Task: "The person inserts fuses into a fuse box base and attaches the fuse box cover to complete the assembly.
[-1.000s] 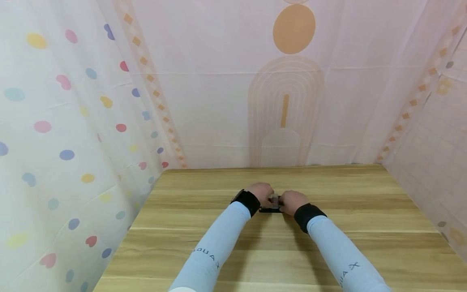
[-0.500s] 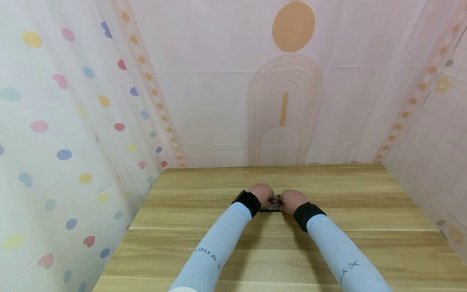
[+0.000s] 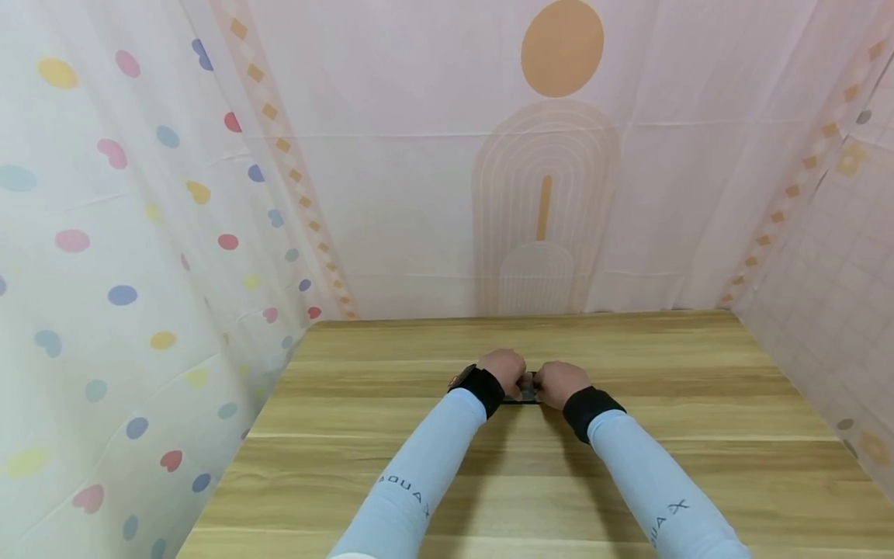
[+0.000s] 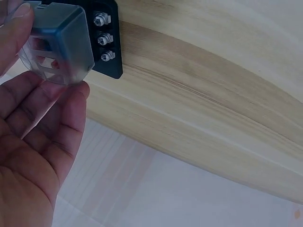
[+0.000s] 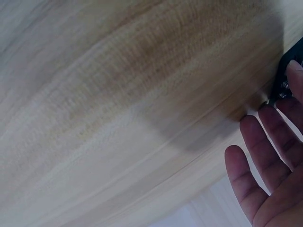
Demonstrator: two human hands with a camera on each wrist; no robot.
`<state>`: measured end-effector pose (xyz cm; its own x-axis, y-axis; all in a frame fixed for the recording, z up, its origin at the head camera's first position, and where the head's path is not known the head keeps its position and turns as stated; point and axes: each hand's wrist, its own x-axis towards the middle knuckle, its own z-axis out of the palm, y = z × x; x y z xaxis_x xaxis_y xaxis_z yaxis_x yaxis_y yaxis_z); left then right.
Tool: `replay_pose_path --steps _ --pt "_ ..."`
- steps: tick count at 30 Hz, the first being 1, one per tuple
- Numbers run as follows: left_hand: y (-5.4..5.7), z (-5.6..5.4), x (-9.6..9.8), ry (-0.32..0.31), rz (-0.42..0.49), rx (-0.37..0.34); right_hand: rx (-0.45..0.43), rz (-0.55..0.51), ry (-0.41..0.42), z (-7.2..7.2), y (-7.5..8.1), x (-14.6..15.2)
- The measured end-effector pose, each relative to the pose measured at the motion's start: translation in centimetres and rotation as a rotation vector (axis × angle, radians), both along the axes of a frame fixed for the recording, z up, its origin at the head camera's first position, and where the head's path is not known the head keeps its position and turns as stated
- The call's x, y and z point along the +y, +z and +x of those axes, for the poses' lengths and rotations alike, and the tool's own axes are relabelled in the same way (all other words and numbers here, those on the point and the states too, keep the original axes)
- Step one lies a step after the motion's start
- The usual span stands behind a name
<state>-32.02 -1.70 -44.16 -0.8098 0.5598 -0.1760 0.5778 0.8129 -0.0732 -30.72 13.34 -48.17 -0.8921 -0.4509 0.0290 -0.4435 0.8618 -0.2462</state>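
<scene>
A small black terminal block (image 4: pixel 113 68) with a row of metal screws (image 4: pixel 105 39) lies on the table, between both hands in the head view. Over its middle sits a clear plastic cover (image 4: pixel 71 40); red and blue show through it. My left hand (image 3: pixel 504 369) pinches this cover, thumb on one side and fingertips on the other. At the block's opposite end, my right hand (image 3: pixel 562 384) grips the black base between thumb and index finger, while its other fingers (image 5: pixel 258 146) are spread beside it. Much of the block is hidden by the hands.
The wood-grain table (image 3: pixel 391 435) runs back to a patterned curtain (image 3: pixel 419 194). A dotted curtain (image 3: pixel 126 349) hangs along the left side, and a checked one (image 3: pixel 838 287) on the right.
The clear cover stood higher above the base a second ago and is now lower on it. My left hand has shifted slightly right; the right hand has barely moved.
</scene>
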Motion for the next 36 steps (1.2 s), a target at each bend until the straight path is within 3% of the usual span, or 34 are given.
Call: replay_pose_path --steps 8,15,36 --pt "-0.4 0.0 0.2 0.038 0.0 0.022 -0.006 -0.002 -0.003 0.3 0.3 -0.1" --pt "-1.1 -0.3 0.7 0.024 -0.02 0.058 -0.02 -0.017 0.0 0.5 0.6 0.1" --pt "-1.2 -0.4 0.8 0.014 0.013 0.041 -0.037 -0.02 -0.014 0.5 0.5 0.3"
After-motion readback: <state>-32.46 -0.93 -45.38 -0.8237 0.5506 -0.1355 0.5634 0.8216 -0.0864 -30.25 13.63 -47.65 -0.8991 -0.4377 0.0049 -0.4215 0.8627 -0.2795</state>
